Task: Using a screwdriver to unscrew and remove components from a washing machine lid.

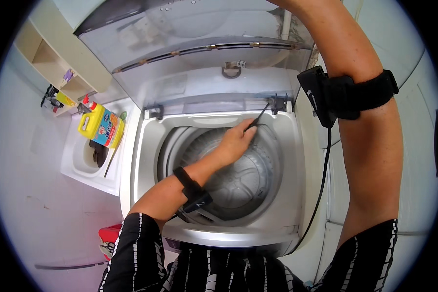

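A top-loading washing machine (138, 160) stands open below me, its clear lid (190, 53) folded up at the back. My left hand (236, 141) reaches over the steel drum (243, 180) and grips a thin dark tool (259, 117). The tool's tip points at the right rear hinge (279, 103) of the lid. My right forearm (370, 146) rises along the right side of the picture, with a black strap and a small device around it. My right hand is out of view past the top edge.
A white sink (82, 163) sits left of the machine, with a yellow detergent bottle (102, 126) on its rim. A beige shelf (58, 68) with small items hangs at the upper left. A red object (109, 238) lies on the floor at lower left.
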Demonstrator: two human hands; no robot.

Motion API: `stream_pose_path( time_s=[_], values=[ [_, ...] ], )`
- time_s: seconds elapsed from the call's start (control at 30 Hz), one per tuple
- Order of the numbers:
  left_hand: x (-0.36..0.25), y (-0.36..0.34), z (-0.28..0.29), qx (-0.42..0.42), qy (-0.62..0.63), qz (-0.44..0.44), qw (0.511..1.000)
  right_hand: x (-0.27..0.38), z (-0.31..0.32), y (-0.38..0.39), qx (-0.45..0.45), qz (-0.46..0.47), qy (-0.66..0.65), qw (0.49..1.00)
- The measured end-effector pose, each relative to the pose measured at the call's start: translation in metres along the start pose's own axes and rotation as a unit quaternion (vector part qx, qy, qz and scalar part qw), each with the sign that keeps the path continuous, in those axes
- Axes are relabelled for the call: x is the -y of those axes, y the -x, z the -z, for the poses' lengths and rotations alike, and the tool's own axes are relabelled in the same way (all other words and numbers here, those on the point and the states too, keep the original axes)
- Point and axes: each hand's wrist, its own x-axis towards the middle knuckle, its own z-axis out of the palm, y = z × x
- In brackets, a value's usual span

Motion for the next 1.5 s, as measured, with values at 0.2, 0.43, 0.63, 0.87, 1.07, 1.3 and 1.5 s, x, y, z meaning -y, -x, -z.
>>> stream_pose_path(
  time_s=[0.2,0.43,0.63,0.87,1.07,1.3,1.5],
  values=[
    [-0.002,0.021,-0.022,-0.028,0.131,0.071,0.988,-0.003,-0.004,-0.004,-0.006,0.007,0.012,1.000],
    [0.003,0.028,-0.021,-0.032,0.007,-0.023,0.999,-0.002,-0.002,-0.001,-0.008,0.006,0.004,1.000],
    [0.006,0.024,-0.021,-0.043,-0.055,-0.034,0.997,0.004,0.001,0.001,-0.007,0.006,0.020,1.000],
    [-0.002,0.014,-0.031,-0.070,0.040,0.001,0.997,0.007,0.006,0.003,-0.013,0.009,0.026,1.000],
    [-0.008,0.000,-0.034,-0.044,0.077,0.048,0.995,0.005,0.005,0.007,-0.023,0.012,0.008,1.000],
    [-0.030,0.012,-0.068,-0.078,0.299,0.141,0.940,0.005,0.004,0.005,-0.032,0.019,0.021,0.999],
    [-0.020,0.015,-0.076,-0.098,0.291,0.110,0.945,0.005,0.006,0.012,-0.046,0.028,0.024,0.998]
  ],
)
